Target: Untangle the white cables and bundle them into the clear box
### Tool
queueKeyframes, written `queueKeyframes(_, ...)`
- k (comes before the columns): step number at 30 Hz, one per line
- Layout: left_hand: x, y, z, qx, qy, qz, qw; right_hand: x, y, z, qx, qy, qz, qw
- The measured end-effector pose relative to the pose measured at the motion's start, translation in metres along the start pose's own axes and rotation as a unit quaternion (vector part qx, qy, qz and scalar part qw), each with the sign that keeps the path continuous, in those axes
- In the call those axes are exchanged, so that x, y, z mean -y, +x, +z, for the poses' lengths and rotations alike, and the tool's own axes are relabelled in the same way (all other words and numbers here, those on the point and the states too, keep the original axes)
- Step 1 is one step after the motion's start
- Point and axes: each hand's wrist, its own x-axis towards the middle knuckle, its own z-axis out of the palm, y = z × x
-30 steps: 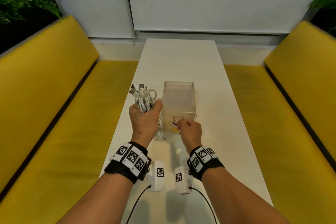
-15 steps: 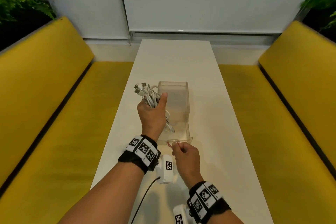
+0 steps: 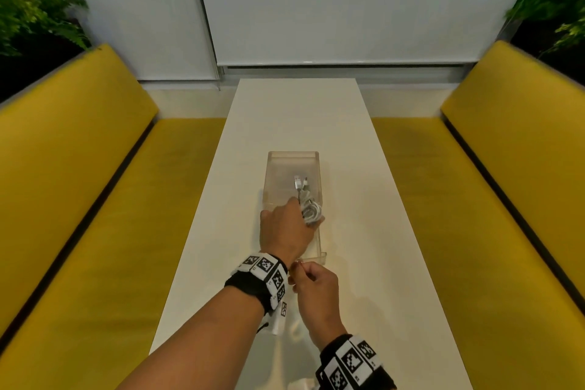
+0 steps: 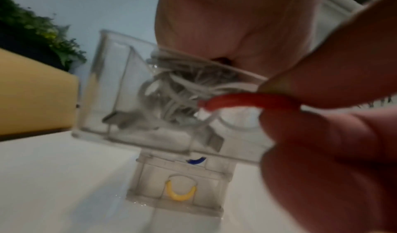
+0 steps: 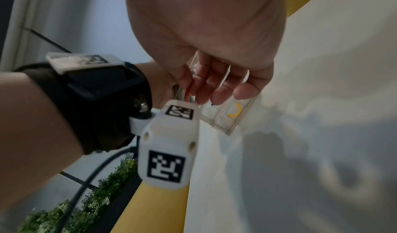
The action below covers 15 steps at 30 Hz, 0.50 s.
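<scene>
The clear box (image 3: pixel 292 156) stands mid-table with its top drawer (image 3: pixel 319 255) pulled out toward me. My left hand (image 3: pixel 286 228) reaches into that drawer and grips the bundle of white cables (image 3: pixel 309 207); the plugs point away from me. In the left wrist view the white cables (image 4: pixel 178 97) sit inside the drawer's clear walls under my palm. My right hand (image 3: pixel 311 283) is at the drawer's near end and pinches its red ring pull (image 4: pixel 242 101), also seen as the red ring pull (image 5: pixel 188 90) between thumb and fingers.
Lower drawers of the box carry a blue ring (image 4: pixel 195 161) and a yellow ring (image 4: pixel 181 194). The narrow white table (image 3: pixel 297 111) runs away from me between two yellow benches (image 3: pixel 79 184) (image 3: pixel 506 184). Plants (image 3: pixel 34 22) stand behind the bench backs.
My right hand has drawn the drawer out toward me by the red ring. My left hand has carried the cable bundle from the box's left side down into the open drawer.
</scene>
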Motion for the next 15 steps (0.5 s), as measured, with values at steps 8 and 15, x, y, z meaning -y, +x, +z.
queueKeyframes(8, 0.001, -0.015, -0.002, 0.010, 0.046, 0.076, 0.996, 0.003, -0.002, -0.002, 0.002, 0.037, 0.028, 0.999)
queueKeyframes(15, 0.002, -0.018, -0.005, 0.025, 0.051, 0.082, 0.995, 0.004, 0.001, -0.005, 0.003, 0.040, 0.022, 0.999)
